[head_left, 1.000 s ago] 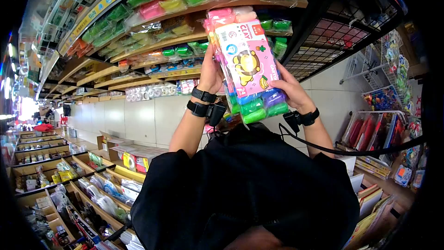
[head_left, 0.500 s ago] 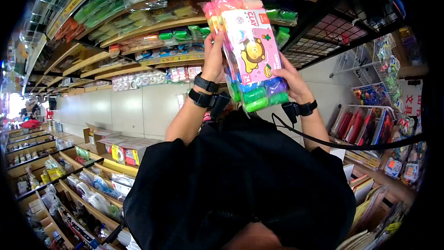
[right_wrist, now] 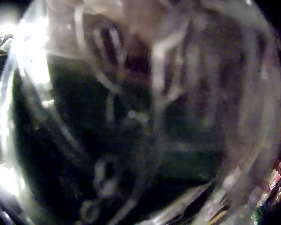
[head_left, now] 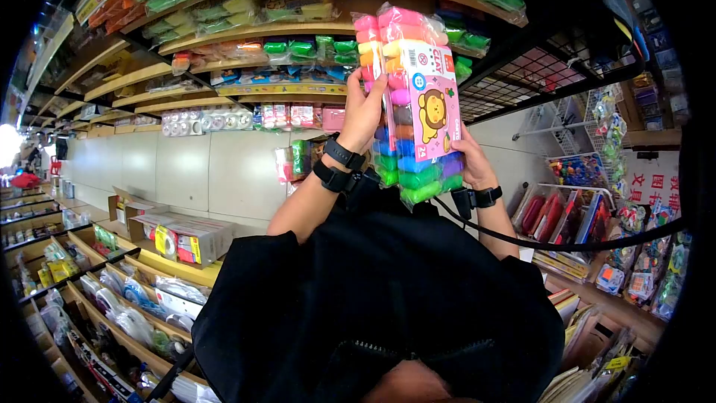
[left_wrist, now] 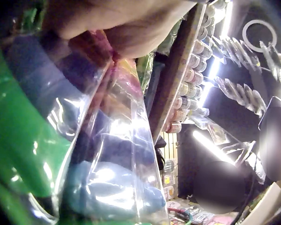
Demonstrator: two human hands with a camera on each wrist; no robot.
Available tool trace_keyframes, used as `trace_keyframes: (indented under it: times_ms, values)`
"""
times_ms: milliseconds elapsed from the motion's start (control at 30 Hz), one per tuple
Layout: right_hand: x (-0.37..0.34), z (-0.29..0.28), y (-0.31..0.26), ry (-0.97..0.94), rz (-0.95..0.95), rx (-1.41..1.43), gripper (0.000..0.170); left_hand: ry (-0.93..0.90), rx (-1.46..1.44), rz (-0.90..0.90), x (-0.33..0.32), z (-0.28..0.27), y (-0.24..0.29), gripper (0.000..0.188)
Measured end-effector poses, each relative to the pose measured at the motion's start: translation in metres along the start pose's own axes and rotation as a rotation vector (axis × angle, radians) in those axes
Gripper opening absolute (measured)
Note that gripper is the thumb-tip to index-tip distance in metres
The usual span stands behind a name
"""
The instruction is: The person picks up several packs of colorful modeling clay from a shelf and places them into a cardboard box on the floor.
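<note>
In the head view a clear pack of coloured clay (head_left: 432, 108), with a pink label showing a yellow cartoon animal, is held up tilted between both hands. A second row of clay rolls (head_left: 385, 157), apparently another pack, stands against its left side, angled away from it. The left hand (head_left: 364, 113) grips this left part, thumb and fingers near its upper half. At the lower right edge the right hand (head_left: 476, 162) holds the labelled pack, its fingers partly hidden behind it. Clear wrapping (left_wrist: 126, 140) over blue rolls fills much of the left wrist view; the right wrist view is dark and blurred.
Shelves (head_left: 276, 29) of bagged clay rise just beyond the packs. A black wire rack (head_left: 552, 67) stands to the right, above a basket of red and blue packets (head_left: 563, 216). Divided bins (head_left: 119, 313) line the lower left, beside a cardboard box (head_left: 216, 235). A black cable crosses at right.
The packs have shifted right in the head view and turned, so the left row of rolls now shows more, parted from the labelled pack. Both hands have moved with them, still holding.
</note>
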State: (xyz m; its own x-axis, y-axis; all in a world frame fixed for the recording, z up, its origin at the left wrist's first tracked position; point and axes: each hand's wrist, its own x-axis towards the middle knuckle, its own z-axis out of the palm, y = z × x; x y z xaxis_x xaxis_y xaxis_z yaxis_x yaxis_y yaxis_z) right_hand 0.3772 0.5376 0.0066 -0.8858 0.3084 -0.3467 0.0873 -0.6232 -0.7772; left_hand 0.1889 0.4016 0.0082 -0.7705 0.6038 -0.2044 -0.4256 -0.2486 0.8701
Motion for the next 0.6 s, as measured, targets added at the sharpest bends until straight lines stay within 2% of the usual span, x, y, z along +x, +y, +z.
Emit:
trace_keyframes:
  times_ms: [67, 200, 267, 367, 433, 500, 533, 600]
  values:
    - [0.0, 0.001, 0.0, 0.001, -0.013, 0.002, 0.072, -0.002, 0.04, 0.067, 0.002, -0.003, -0.006, 0.044]
    - [0.001, 0.006, -0.004, -0.023, -0.016, -0.011, 0.071, -0.013, -0.015, 0.012, -0.005, -0.001, 0.003, 0.049]
    - [0.002, 0.004, -0.003, -0.001, -0.026, -0.042, 0.07, -0.029, 0.034, 0.164, -0.002, -0.002, -0.005, 0.058]
    - [0.0, 0.012, -0.009, 0.003, -0.029, -0.088, 0.069, -0.047, 0.079, 0.172, -0.005, -0.001, -0.001, 0.065]
    - [-0.002, 0.019, -0.019, -0.019, -0.031, -0.072, 0.07, -0.059, -0.019, 0.131, -0.001, -0.007, -0.006, 0.064]
    - [-0.006, 0.038, -0.031, 0.011, -0.009, -0.192, 0.072, -0.023, -0.167, -0.017, 0.005, -0.015, -0.009, 0.057]
    - [-0.006, 0.049, -0.041, -0.026, 0.003, -0.247, 0.074, -0.139, -0.347, -0.041, 0.011, -0.02, -0.01, 0.05]
    - [-0.005, 0.052, -0.046, -0.122, -0.115, -0.396, 0.078, -0.264, -0.496, -0.119, 0.013, -0.021, -0.008, 0.049]
